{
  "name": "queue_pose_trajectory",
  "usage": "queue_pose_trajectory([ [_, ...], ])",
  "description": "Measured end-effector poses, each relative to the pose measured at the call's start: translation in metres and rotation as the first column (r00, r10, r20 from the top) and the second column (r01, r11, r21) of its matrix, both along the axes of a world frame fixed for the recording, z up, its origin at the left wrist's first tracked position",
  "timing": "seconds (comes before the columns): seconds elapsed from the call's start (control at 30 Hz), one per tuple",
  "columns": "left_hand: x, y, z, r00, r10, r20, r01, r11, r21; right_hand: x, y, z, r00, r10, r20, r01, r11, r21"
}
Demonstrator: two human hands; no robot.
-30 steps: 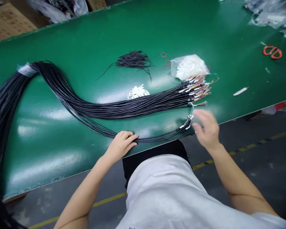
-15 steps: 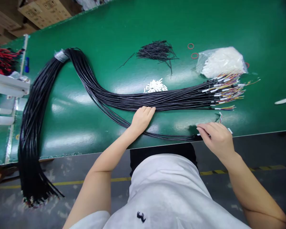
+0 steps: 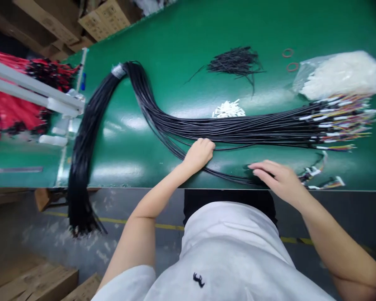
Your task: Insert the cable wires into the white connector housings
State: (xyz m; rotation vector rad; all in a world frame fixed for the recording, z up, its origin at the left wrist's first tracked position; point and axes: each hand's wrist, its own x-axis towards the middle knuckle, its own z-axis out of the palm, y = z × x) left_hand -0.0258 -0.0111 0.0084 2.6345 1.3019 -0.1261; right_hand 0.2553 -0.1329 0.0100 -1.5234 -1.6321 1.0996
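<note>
My left hand (image 3: 200, 155) is closed at the near edge of a thick bundle of black cables (image 3: 238, 129). Its fingers curl on a black cable (image 3: 233, 149) that bows slightly away from the rest; the grip itself is partly hidden. My right hand (image 3: 277, 177) hovers at the table's front edge, thumb and fingers apart, with nothing visible between them. Below it runs a smaller group of black cables (image 3: 227, 177), which passes under my left wrist. Their white connectors (image 3: 313, 172) lie just right of my right hand. Stripped coloured wires (image 3: 347, 119) fan out at the bundle's right end.
Behind the bundle lie white tube pieces (image 3: 228, 109), a pile of thin black strips (image 3: 235, 60), rubber bands (image 3: 292, 67) and a clear bag of white parts (image 3: 341, 75). Tape (image 3: 118, 71) binds the cables at left, where they hang off the green table (image 3: 175, 37).
The view has swung left, so things appear further right. My right hand has come off the connectors, its fingers parting. One cable at my left hand now stands apart from the bundle.
</note>
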Motion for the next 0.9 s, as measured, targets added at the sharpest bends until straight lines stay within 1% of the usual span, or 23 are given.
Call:
queue_pose_trajectory([
  [0.03, -0.001, 0.001, 0.002, 1.000, 0.008, 0.020, -0.007, 1.000, -0.002, -0.004, 0.003, 0.003, 0.989, -0.033, -0.144, 0.009, 0.987, -0.163],
  [0.07, -0.003, 0.001, 0.004, 0.999, 0.003, 0.050, -0.003, 1.000, -0.007, -0.008, 0.008, 0.006, 0.940, -0.129, -0.317, 0.014, 0.940, -0.341],
  [0.1, -0.005, 0.002, 0.005, 0.996, -0.013, 0.087, 0.014, 1.000, -0.013, -0.011, 0.013, 0.007, 0.840, -0.258, -0.477, -0.002, 0.879, -0.477],
  [0.13, -0.007, 0.003, 0.006, 0.992, -0.039, 0.123, 0.042, 0.999, -0.024, -0.014, 0.019, 0.006, 0.792, -0.315, -0.524, 0.004, 0.860, -0.510],
  [0.17, -0.008, 0.004, 0.007, 0.985, -0.078, 0.152, 0.087, 0.994, -0.059, -0.014, 0.025, 0.004, 0.759, -0.359, -0.543, 0.030, 0.853, -0.521],
  [0.2, -0.008, 0.006, 0.007, 0.980, -0.117, 0.159, 0.141, 0.979, -0.148, -0.014, 0.030, 0.001, 0.725, -0.396, -0.564, 0.053, 0.848, -0.528],
  [0.23, -0.006, 0.007, 0.008, 0.976, -0.154, 0.152, 0.186, 0.955, -0.231, -0.013, 0.035, -0.002, 0.688, -0.427, -0.586, 0.074, 0.845, -0.529],
  [0.3, 0.002, 0.010, 0.012, 0.964, -0.165, 0.207, 0.217, 0.939, -0.266, -0.010, 0.042, -0.006, 0.618, -0.471, -0.630, 0.134, 0.852, -0.506],
  [0.37, 0.016, 0.013, 0.019, 0.933, -0.118, 0.339, 0.216, 0.939, -0.267, -0.008, 0.042, -0.006, 0.557, -0.491, -0.670, 0.212, 0.864, -0.458],
  [0.43, 0.029, 0.018, 0.029, 0.866, -0.021, 0.500, 0.192, 0.937, -0.293, -0.006, 0.040, -0.002, 0.528, -0.481, -0.699, 0.258, 0.876, -0.407],
  [0.5, 0.038, 0.024, 0.039, 0.761, 0.108, 0.639, 0.149, 0.931, -0.335, -0.005, 0.036, 0.003, 0.542, -0.451, -0.710, 0.247, 0.892, -0.379],
  [0.57, 0.040, 0.029, 0.046, 0.648, 0.245, 0.721, 0.099, 0.912, -0.399, -0.004, 0.033, 0.007, 0.585, -0.419, -0.694, 0.184, 0.902, -0.390],
  [0.6, 0.039, 0.029, 0.049, 0.611, 0.291, 0.736, 0.085, 0.901, -0.426, -0.004, 0.032, 0.009, 0.610, -0.405, -0.681, 0.142, 0.902, -0.408],
  [0.63, 0.037, 0.029, 0.052, 0.598, 0.311, 0.739, 0.081, 0.894, -0.441, -0.003, 0.032, 0.011, 0.633, -0.390, -0.669, 0.098, 0.897, -0.430],
  [0.67, 0.034, 0.028, 0.054, 0.611, 0.303, 0.731, 0.082, 0.895, -0.438, -0.001, 0.033, 0.013, 0.646, -0.375, -0.664, 0.063, 0.894, -0.444],
  [0.73, 0.029, 0.024, 0.058, 0.681, 0.230, 0.695, 0.081, 0.920, -0.383, 0.005, 0.037, 0.020, 0.631, -0.353, -0.691, 0.057, 0.909, -0.412],
  [0.77, 0.026, 0.021, 0.061, 0.712, 0.189, 0.677, 0.077, 0.936, -0.342, 0.009, 0.039, 0.026, 0.603, -0.344, -0.720, 0.104, 0.928, -0.357],
  [0.8, 0.023, 0.018, 0.063, 0.737, 0.155, 0.658, 0.070, 0.951, -0.302, 0.014, 0.041, 0.032, 0.571, -0.338, -0.748, 0.188, 0.941, -0.281],
  [0.83, 0.021, 0.016, 0.066, 0.758, 0.124, 0.641, 0.062, 0.964, -0.259, 0.020, 0.042, 0.040, 0.558, -0.327, -0.762, 0.281, 0.939, -0.197],
  [0.87, 0.017, 0.013, 0.069, 0.775, 0.095, 0.625, 0.056, 0.974, -0.218, 0.026, 0.043, 0.048, 0.568, -0.332, -0.753, 0.375, 0.919, -0.122],
  [0.9, 0.014, 0.011, 0.073, 0.794, 0.065, 0.605, 0.057, 0.982, -0.180, 0.032, 0.043, 0.056, 0.595, -0.344, -0.726, 0.434, 0.898, -0.071],
])
